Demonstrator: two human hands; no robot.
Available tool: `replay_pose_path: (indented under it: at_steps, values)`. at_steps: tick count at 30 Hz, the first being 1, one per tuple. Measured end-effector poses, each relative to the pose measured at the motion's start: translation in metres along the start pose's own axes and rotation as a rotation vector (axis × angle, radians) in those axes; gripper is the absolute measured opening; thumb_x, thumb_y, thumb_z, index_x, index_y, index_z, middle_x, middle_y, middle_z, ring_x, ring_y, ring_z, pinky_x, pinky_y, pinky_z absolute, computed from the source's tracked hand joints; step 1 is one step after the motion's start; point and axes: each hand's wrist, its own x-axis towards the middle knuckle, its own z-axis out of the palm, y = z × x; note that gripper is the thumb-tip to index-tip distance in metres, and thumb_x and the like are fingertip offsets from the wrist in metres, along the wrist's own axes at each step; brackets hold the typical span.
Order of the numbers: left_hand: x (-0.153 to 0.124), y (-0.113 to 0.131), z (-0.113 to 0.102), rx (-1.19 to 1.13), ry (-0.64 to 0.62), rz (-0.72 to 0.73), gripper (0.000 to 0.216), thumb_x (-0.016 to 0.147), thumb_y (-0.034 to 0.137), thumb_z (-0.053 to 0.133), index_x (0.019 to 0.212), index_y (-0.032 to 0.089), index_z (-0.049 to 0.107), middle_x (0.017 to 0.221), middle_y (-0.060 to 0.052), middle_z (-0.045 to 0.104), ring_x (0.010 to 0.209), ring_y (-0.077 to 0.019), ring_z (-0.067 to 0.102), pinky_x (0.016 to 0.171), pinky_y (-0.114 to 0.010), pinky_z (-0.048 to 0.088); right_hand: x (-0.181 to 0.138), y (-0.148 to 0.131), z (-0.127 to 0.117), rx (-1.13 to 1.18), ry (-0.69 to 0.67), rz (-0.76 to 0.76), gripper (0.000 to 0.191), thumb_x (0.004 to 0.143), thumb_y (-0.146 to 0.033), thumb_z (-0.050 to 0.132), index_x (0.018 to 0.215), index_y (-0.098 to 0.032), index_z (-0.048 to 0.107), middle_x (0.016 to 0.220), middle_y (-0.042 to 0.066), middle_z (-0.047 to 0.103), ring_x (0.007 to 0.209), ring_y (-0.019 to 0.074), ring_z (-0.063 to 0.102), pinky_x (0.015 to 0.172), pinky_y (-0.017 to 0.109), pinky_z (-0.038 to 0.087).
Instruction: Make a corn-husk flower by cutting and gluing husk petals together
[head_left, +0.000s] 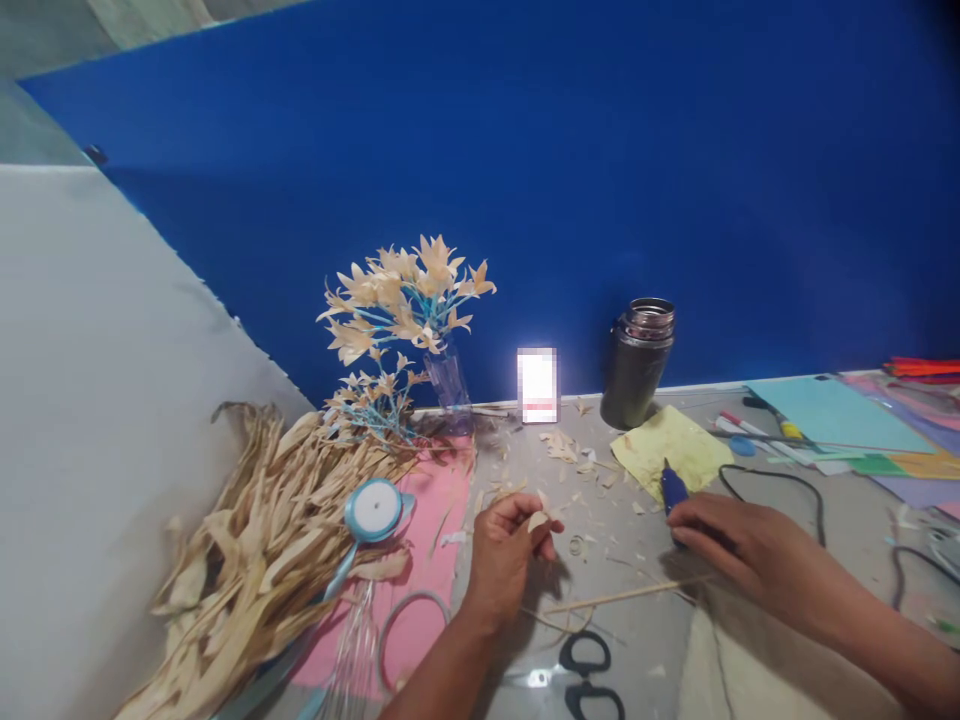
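Note:
My left hand [506, 550] is closed in a pinch on a small pale dried-leaf petal [537, 520], held just above the table. My right hand [727, 540] lies over a blue glue gun [673, 488], fingers wrapped round its body, its black cord [787, 480] trailing to the right. A thin wooden stick [622, 596] lies on the table between my hands. Leaf scraps [570, 460] are scattered ahead of them.
A heap of dried husk leaves [255, 550] and a light-blue ribbon spool [373, 510] lie left, on pink paper [442, 540]. A vase of husk flowers [409, 300], a dark flask [639, 362], yellow paper [671, 445], coloured sheets [832, 412] and black scissors [592, 675] surround them.

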Motion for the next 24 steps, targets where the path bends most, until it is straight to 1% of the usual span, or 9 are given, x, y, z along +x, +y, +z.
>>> replay_pose_path:
  at_steps: [2, 4, 8, 12, 14, 17, 19, 21, 24]
  values:
    - [0.000, 0.000, -0.004, -0.024, -0.007, -0.001, 0.027, 0.062, 0.029, 0.087, 0.067, 0.015, 0.065, 0.063, -0.004, 0.070, 0.042, -0.0070, 0.052, 0.048, -0.019, 0.039, 0.008, 0.002, 0.000, -0.056, -0.054, 0.025, 0.019, 0.096, -0.036, 0.054, 0.086, -0.029, 0.069, 0.081, 0.002, 0.075, 0.068, 0.0204, 0.068, 0.062, 0.029, 0.047]
    - [0.001, 0.000, -0.006, -0.049, -0.022, -0.012, 0.030, 0.062, 0.032, 0.088, 0.067, 0.015, 0.065, 0.063, -0.004, 0.069, 0.043, -0.0073, 0.053, 0.047, -0.019, 0.039, 0.022, 0.005, 0.002, -0.136, -0.088, 0.058, 0.019, 0.094, -0.031, 0.054, 0.081, -0.027, 0.068, 0.078, 0.002, 0.074, 0.066, 0.0208, 0.067, 0.060, 0.029, 0.043]
    - [0.003, 0.000, -0.007, -0.072, 0.012, -0.033, 0.035, 0.062, 0.037, 0.090, 0.071, 0.014, 0.065, 0.066, -0.004, 0.070, 0.045, -0.0064, 0.052, 0.047, -0.017, 0.037, 0.069, 0.002, 0.011, -0.321, -0.133, 0.075, 0.018, 0.091, -0.023, 0.056, 0.080, -0.024, 0.070, 0.083, 0.005, 0.076, 0.075, 0.0245, 0.068, 0.060, 0.030, 0.038]
    - [0.006, -0.002, -0.007, -0.142, 0.064, -0.047, 0.036, 0.062, 0.036, 0.090, 0.075, 0.013, 0.066, 0.070, -0.002, 0.069, 0.044, -0.0043, 0.049, 0.045, -0.016, 0.035, 0.114, -0.007, 0.035, -0.351, -0.160, 0.055, 0.019, 0.088, -0.017, 0.058, 0.078, -0.023, 0.073, 0.082, 0.006, 0.075, 0.073, 0.0226, 0.068, 0.059, 0.029, 0.037]
    - [0.008, -0.004, -0.008, -0.182, 0.075, -0.062, 0.036, 0.062, 0.035, 0.089, 0.076, 0.013, 0.065, 0.071, -0.002, 0.069, 0.045, -0.0040, 0.049, 0.044, -0.016, 0.035, 0.129, -0.009, 0.049, -0.362, -0.163, 0.049, 0.017, 0.087, -0.015, 0.059, 0.085, -0.024, 0.074, 0.089, 0.006, 0.075, 0.076, 0.0218, 0.068, 0.060, 0.028, 0.038]
    - [0.011, -0.007, -0.010, -0.215, 0.086, -0.091, 0.037, 0.061, 0.034, 0.089, 0.076, 0.014, 0.063, 0.070, -0.001, 0.067, 0.046, -0.0040, 0.049, 0.044, -0.016, 0.034, 0.140, -0.008, 0.068, -0.382, -0.183, 0.077, 0.009, 0.086, -0.023, 0.065, 0.088, -0.021, 0.074, 0.094, 0.009, 0.073, 0.078, 0.0231, 0.068, 0.062, 0.028, 0.039]
    - [0.012, -0.009, -0.012, -0.220, 0.089, -0.105, 0.037, 0.061, 0.035, 0.089, 0.076, 0.014, 0.062, 0.070, 0.000, 0.067, 0.045, -0.0038, 0.048, 0.044, -0.015, 0.033, 0.143, -0.006, 0.075, -0.396, -0.203, 0.110, 0.010, 0.086, -0.025, 0.068, 0.087, -0.018, 0.074, 0.095, 0.012, 0.072, 0.078, 0.0248, 0.069, 0.063, 0.029, 0.039]
    - [0.013, -0.011, -0.012, -0.217, 0.091, -0.114, 0.037, 0.062, 0.035, 0.089, 0.075, 0.014, 0.061, 0.071, -0.001, 0.067, 0.045, -0.0036, 0.048, 0.043, -0.016, 0.033, 0.143, -0.004, 0.078, -0.402, -0.223, 0.142, 0.011, 0.087, -0.026, 0.068, 0.088, -0.017, 0.074, 0.096, 0.014, 0.072, 0.081, 0.0261, 0.070, 0.064, 0.030, 0.039]
    - [0.012, -0.013, -0.012, -0.213, 0.085, -0.137, 0.037, 0.062, 0.035, 0.088, 0.076, 0.014, 0.060, 0.071, -0.001, 0.067, 0.045, -0.0039, 0.047, 0.042, -0.016, 0.033, 0.141, -0.002, 0.080, -0.381, -0.246, 0.175, 0.014, 0.091, -0.026, 0.062, 0.087, -0.018, 0.074, 0.096, 0.013, 0.073, 0.085, 0.0264, 0.070, 0.067, 0.030, 0.038]
